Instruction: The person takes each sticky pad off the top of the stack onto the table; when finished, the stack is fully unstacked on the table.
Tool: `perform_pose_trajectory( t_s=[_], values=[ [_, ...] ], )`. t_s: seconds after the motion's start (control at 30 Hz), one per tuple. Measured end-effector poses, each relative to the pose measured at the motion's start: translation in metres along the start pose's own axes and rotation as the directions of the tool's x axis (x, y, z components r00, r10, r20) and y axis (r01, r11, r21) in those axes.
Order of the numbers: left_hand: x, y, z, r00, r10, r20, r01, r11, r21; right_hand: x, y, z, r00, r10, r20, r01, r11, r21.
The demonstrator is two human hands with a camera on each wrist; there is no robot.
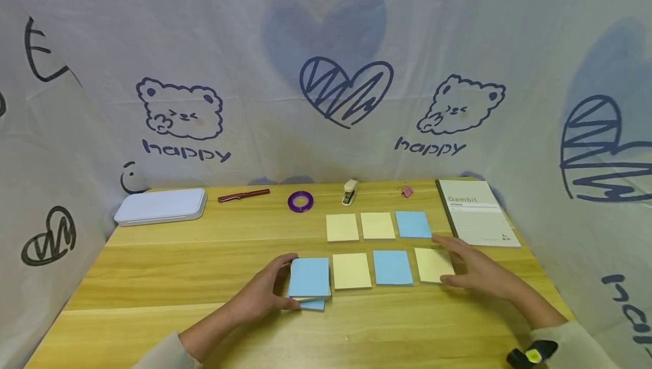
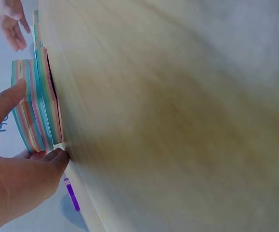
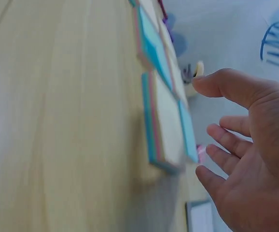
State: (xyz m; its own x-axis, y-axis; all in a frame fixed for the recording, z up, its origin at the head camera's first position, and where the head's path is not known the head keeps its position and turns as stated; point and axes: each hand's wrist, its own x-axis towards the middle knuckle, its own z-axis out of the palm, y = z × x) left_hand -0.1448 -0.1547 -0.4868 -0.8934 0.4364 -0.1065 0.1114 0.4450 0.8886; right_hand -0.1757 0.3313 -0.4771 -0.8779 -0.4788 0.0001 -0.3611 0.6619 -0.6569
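Note:
My left hand (image 1: pixel 261 294) grips a stack of sticky note pads (image 1: pixel 309 277), blue on top, with thumb and fingers at its sides. Striped pastel edges of that stack (image 2: pixel 31 108) show in the left wrist view, the pads lying slightly askew on one another. At the right end of the front row, my right hand (image 1: pixel 479 267) hovers around a yellow sticky note pad (image 1: pixel 433 265), thumb and fingers spread. In the right wrist view its fingers (image 3: pixel 226 140) hold nothing. Between the hands lie another yellow pad (image 1: pixel 351 271) and a blue pad (image 1: pixel 392 267).
Behind stand two yellow pads (image 1: pixel 342 227) and a blue pad (image 1: pixel 414 224) in a row. Along the back are a white case (image 1: pixel 160 206), a red pen (image 1: pixel 243 195), purple tape (image 1: pixel 300 201), a stapler (image 1: pixel 349 192), a pink binder clip (image 1: pixel 406 191) and a notebook (image 1: pixel 479 213).

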Motion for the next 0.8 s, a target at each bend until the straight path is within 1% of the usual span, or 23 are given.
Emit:
perform_pose_trajectory(
  t_s=[0.2, 0.37, 0.6, 0.8],
  values=[
    [0.000, -0.001, -0.001, 1.000, -0.004, -0.003, 0.004, 1.000, -0.002, 0.013, -0.029, 0.010, 0.998, -0.062, 0.021, 0.060, 0.994, 0.087],
    [0.001, -0.003, -0.001, 1.000, -0.002, -0.001, 0.002, 1.000, -0.009, 0.030, -0.052, 0.027, 0.994, -0.094, 0.060, 0.088, 0.992, 0.093],
    [0.002, -0.004, 0.000, 1.000, 0.003, 0.001, -0.003, 1.000, -0.016, 0.054, -0.082, 0.053, 0.979, -0.148, 0.140, 0.124, 0.978, 0.167],
    [0.001, -0.004, 0.000, 1.000, 0.001, 0.003, -0.001, 1.000, -0.015, 0.071, -0.108, 0.073, 0.968, -0.172, 0.182, 0.144, 0.977, 0.159]
  ],
)
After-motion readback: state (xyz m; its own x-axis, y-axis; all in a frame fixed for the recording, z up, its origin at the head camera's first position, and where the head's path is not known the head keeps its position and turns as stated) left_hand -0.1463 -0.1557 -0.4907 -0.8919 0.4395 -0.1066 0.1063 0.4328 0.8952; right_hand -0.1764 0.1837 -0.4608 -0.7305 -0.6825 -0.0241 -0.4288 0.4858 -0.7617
